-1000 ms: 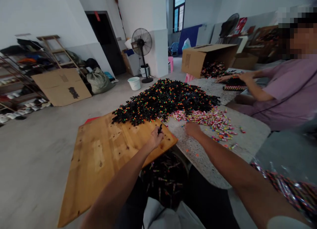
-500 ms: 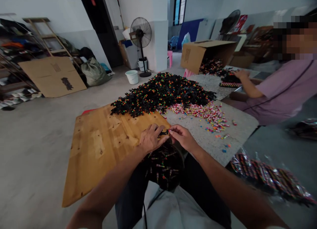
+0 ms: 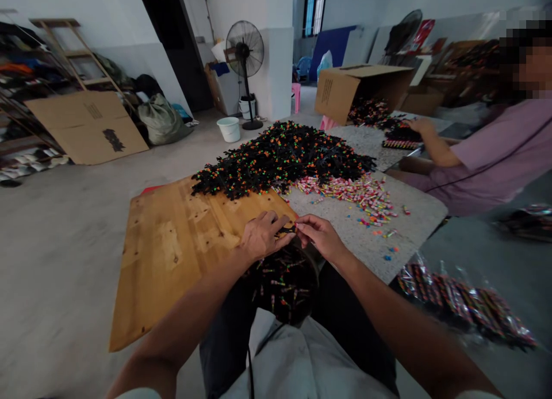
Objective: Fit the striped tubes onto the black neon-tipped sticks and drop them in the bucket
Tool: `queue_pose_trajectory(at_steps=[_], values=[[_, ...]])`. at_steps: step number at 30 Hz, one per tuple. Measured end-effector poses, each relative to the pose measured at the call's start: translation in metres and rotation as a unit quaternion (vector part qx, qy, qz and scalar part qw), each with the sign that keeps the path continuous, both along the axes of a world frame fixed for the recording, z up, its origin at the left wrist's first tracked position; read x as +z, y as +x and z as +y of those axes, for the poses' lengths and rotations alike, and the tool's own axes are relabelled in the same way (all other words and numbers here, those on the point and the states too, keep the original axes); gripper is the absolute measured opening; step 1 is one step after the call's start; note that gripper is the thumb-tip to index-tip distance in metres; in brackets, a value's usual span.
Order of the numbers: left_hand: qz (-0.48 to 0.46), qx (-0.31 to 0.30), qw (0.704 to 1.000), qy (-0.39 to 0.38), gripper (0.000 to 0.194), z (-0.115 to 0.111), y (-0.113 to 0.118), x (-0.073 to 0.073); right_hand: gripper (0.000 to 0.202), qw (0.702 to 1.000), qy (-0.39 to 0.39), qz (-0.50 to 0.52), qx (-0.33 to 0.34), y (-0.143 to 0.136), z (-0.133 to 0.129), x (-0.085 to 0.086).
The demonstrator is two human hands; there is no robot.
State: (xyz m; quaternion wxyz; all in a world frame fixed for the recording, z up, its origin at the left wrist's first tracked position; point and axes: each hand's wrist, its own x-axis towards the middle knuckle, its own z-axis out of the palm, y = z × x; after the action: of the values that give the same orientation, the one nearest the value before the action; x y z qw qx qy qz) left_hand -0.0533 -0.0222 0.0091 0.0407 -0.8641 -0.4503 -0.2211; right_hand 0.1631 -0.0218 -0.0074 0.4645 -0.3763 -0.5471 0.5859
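I see knotty yellow-brown wooden board (image 3: 168, 246), smooth and flat; at its near right corner, a small, slim black piece (image 3: 286, 230) points sideways, long axis roughly left to right. My half-curled left hand (image 3: 261, 236) grips it; my right hand (image 3: 321, 236) pinches its right end. Below, a round dark tub (image 3: 317, 277) holds black pieces and bright sticks.

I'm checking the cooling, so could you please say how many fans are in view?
2: a standing fan beyond the black pile, and a darker fan behind the open cardboard box. Others may be hidden.
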Motion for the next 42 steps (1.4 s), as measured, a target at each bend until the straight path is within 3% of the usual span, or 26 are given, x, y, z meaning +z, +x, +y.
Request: queue_pose_trajectory(at_steps=[9,18,21,26,31,34,36,37,38,40,42], values=[[-0.017,-0.019,0.999,-0.033,0.047,0.002,0.003,0.001,0.028,0.987,0.09,-0.132,-0.033,0.008,-0.008,-0.002],[-0.014,-0.038,0.999,-0.021,0.045,-0.006,0.007,-0.011,0.029,0.985,0.087,-0.15,-0.023,0.011,-0.023,-0.009],[-0.027,-0.04,0.998,-0.033,0.043,-0.011,0.007,-0.019,0.028,0.983,0.08,-0.167,-0.009,0.013,-0.026,-0.015],[-0.075,-0.038,0.992,-0.095,0.04,-0.024,0.01,-0.035,0.025,0.963,0.139,-0.23,0.01,0.019,-0.032,-0.026],[-0.13,-0.03,0.965,-0.224,0.035,-0.039,0.012,-0.064,0.027,0.971,0.072,-0.212,0.085,0.027,-0.042,-0.053],[-0.092,0.012,0.96,-0.265,0.038,-0.046,0.011,-0.087,0.028,0.959,0.062,-0.244,0.131,0.038,-0.018,-0.069],[-0.016,0.044,0.958,-0.281,0.038,-0.051,0.01,-0.102,0.029,0.943,0.082,-0.308,0.091,0.049,0.017,-0.074],[0.026,0.056,0.954,-0.293,0.037,-0.053,0.009,-0.108,0.03,0.929,0.09,-0.357,0.04,0.055,0.04,-0.074],[0.061,0.067,0.948,-0.305,0.035,-0.054,0.008,-0.113,0.031,0.899,0.101,-0.426,-0.02,0.062,0.063,-0.073],[0.087,0.084,0.939,-0.323,0.033,-0.054,0.008,-0.117,0.038,0.812,0.094,-0.566,-0.104,0.072,0.108,-0.07],[0.06,0.098,0.939,-0.324,0.032,-0.047,0.012,-0.113,0.042,0.77,0.075,-0.621,-0.125,0.079,0.145,-0.067]])
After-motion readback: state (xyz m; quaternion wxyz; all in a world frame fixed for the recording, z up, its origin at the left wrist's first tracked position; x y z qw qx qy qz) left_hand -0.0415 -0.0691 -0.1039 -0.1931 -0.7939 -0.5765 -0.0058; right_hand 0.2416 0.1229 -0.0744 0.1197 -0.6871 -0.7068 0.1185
